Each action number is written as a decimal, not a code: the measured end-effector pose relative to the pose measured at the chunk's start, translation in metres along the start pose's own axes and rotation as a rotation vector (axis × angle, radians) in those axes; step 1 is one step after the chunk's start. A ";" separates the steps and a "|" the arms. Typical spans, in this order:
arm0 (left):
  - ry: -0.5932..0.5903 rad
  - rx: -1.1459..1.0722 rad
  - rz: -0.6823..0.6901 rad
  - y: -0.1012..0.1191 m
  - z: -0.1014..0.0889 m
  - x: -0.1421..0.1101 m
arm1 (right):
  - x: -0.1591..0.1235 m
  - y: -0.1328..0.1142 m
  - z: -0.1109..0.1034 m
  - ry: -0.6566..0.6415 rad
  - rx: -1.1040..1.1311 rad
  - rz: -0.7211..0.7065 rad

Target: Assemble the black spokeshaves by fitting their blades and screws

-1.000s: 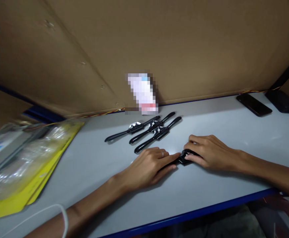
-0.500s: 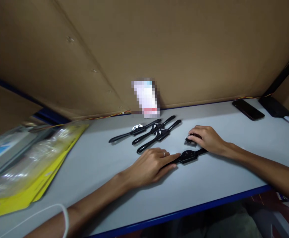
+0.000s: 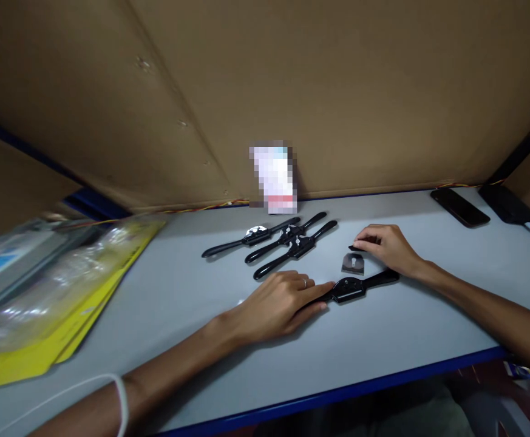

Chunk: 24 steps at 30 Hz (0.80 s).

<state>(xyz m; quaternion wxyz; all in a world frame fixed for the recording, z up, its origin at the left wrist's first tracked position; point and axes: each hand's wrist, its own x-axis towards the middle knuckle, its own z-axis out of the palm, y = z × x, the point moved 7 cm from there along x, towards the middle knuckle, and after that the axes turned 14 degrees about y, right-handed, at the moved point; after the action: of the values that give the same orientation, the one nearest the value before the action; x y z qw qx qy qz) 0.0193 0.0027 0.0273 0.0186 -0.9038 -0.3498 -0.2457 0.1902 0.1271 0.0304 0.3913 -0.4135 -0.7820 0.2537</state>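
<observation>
We see dim, uneven light, with a soft glare on the pale desk [image 3: 192,303] and faint shadows beneath the hands. Wide-angle stretching slants the edges, the left side looks smeared, and coarse pixelation hides one upright patch.

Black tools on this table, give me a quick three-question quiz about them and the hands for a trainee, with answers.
1. True or false: the slotted metal blade lies flat on the table, outside any tool.
2. The left hand is on: a) the phone; b) a handle of the near tool; c) the yellow sheets.
3. How many two-handled black tools lie beyond the left hand?

Key: 1 true; 2 b; 3 three.
</observation>
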 end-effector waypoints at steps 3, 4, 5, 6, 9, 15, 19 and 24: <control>0.009 -0.001 0.005 0.000 0.000 0.000 | 0.004 0.007 0.000 0.007 -0.048 -0.039; 0.009 -0.002 0.006 0.000 0.000 0.000 | 0.004 0.008 0.000 0.016 -0.074 -0.067; 0.008 -0.005 0.006 0.000 0.000 0.000 | 0.003 0.008 0.001 0.023 -0.105 -0.102; 0.007 -0.007 0.007 0.000 0.000 0.000 | 0.002 0.007 0.002 0.028 -0.141 -0.142; 0.005 -0.009 0.010 0.000 0.000 0.000 | -0.002 0.004 0.007 0.024 -0.248 -0.230; -0.006 0.001 0.008 -0.001 0.001 0.000 | -0.003 0.000 0.007 0.000 -0.353 -0.257; 0.000 0.002 0.019 0.000 0.000 0.001 | -0.005 -0.008 0.006 0.037 -0.333 -0.360; -0.011 0.001 0.012 -0.002 0.003 0.001 | 0.005 0.009 -0.005 0.182 -0.118 -0.139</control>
<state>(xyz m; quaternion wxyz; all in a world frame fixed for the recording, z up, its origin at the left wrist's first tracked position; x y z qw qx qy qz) 0.0202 0.0052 0.0253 0.0185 -0.9073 -0.3444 -0.2403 0.1964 0.1370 0.0287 0.4522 -0.4017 -0.7837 0.1411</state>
